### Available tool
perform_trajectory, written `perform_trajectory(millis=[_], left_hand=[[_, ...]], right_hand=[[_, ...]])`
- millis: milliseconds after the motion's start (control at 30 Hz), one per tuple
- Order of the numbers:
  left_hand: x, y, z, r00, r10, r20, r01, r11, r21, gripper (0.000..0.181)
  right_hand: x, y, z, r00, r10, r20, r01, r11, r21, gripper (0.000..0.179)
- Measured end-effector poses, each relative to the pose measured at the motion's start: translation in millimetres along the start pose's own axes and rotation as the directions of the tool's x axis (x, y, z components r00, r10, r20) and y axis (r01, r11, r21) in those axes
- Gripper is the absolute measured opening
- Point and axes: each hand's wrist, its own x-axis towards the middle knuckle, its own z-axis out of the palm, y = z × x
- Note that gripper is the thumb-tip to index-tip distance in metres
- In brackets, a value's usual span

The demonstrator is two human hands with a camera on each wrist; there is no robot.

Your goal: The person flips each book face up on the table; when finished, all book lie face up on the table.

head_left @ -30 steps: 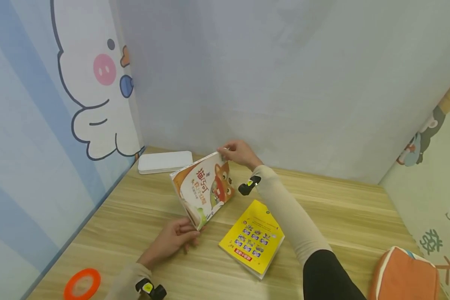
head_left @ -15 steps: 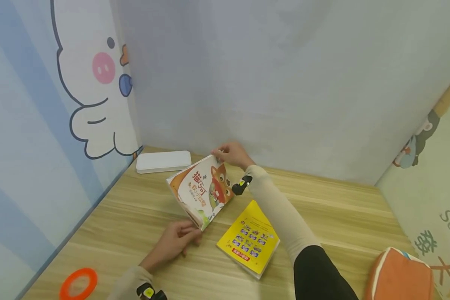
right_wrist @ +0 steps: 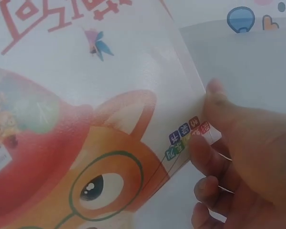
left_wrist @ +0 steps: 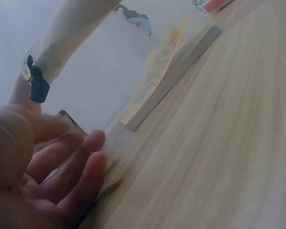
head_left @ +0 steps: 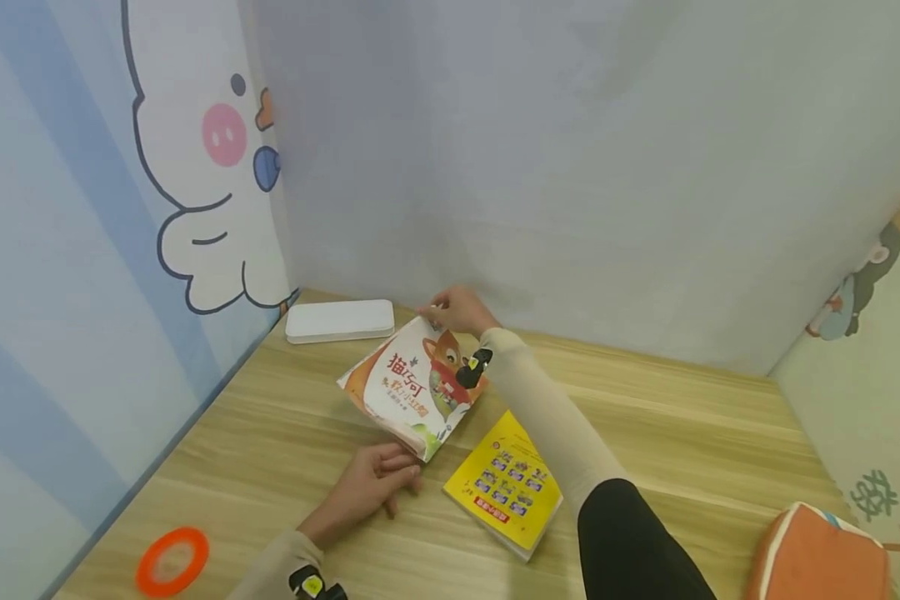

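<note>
A picture book (head_left: 393, 387) with a cartoon cat in a red hood on its white and orange cover tilts above the wooden table. My right hand (head_left: 461, 312) pinches its far top corner; in the right wrist view the thumb and index finger (right_wrist: 207, 155) are at that corner, beside small coloured labels. At the book's near lower corner is my left hand (head_left: 371, 483), palm partly up. Its loosely bent fingers (left_wrist: 78, 176) do not close around the book in the left wrist view. A yellow book (head_left: 506, 487) lies on the table under my right forearm.
A white flat case (head_left: 340, 321) lies at the back left by the wall. An orange ring (head_left: 147, 575) is at the front left, and an orange pouch (head_left: 825, 558) at the front right. Curtains printed with cartoons border the wooden table (head_left: 667, 450).
The picture book has tipped back from steep to flatter, so its cover faces up more. My right hand has come slightly left and down with it. My left hand stays by the lower corner.
</note>
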Motion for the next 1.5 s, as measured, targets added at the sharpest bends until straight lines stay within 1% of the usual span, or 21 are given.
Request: perform_trajectory(millis=[67,133,233,333,433,667,900,1000,1167,1300,1367,1500], left_hand=[[0.0,0.7,1.1,0.999,-0.008,0.034,0.009,1.000,-0.019,0.045],[0.3,1.4,3.1,0.999,-0.026,0.031,0.026,1.000,-0.017,0.046],[1.5,1.7,6.1,0.998,-0.047,-0.028,0.047,0.999,-0.003,0.042],[2.1,2.6,8.5,0.992,-0.074,-0.098,0.075,0.997,0.003,0.039],[2.6,4.2,11.0,0.988,-0.088,-0.130,0.088,0.996,-0.003,0.039],[1.4,4.1,15.4,0.986,-0.100,-0.131,0.096,0.995,-0.039,0.044],[0.4,1.6,17.4,0.982,-0.131,-0.132,0.122,0.990,-0.075,0.045],[0.4,2.2,18.7,0.980,-0.145,-0.140,0.134,0.987,-0.085,0.045],[0.7,4.5,22.2,0.976,-0.158,-0.151,0.142,0.984,-0.107,0.043],[0.7,4.8,23.5,0.973,-0.157,-0.169,0.139,0.984,-0.116,0.041],[1.1,4.3,24.1,0.972,-0.152,-0.178,0.134,0.985,-0.106,0.041],[1.8,4.8,24.7,0.971,-0.159,-0.178,0.142,0.985,-0.102,0.040]], right_hand=[[0.7,-3,0,1.000,-0.002,0.014,0.002,1.000,-0.012,0.035],[1.7,-5,1,1.000,-0.010,0.028,0.011,1.000,-0.025,0.035],[3.8,-10,2,0.999,-0.023,0.042,0.024,0.999,-0.038,0.035],[6.5,-15,4,0.998,-0.030,0.050,0.032,0.999,-0.040,0.034],[9.3,-17,5,0.998,-0.035,0.054,0.038,0.998,-0.042,0.033],[15.2,-20,14,0.995,-0.058,0.080,0.062,0.997,-0.048,0.032],[20.3,-24,22,0.992,-0.045,0.116,0.052,0.997,-0.058,0.035],[22.7,-23,26,0.992,-0.028,0.122,0.033,0.999,-0.043,0.037],[27.8,-16,35,0.993,0.019,0.120,-0.023,0.999,0.029,0.038],[32.0,-9,43,0.993,0.052,0.103,-0.064,0.990,0.124,0.035],[34.9,-6,47,0.992,0.078,0.100,-0.096,0.978,0.186,0.034],[41.2,-4,55,0.979,0.159,0.126,-0.191,0.933,0.306,0.033]])
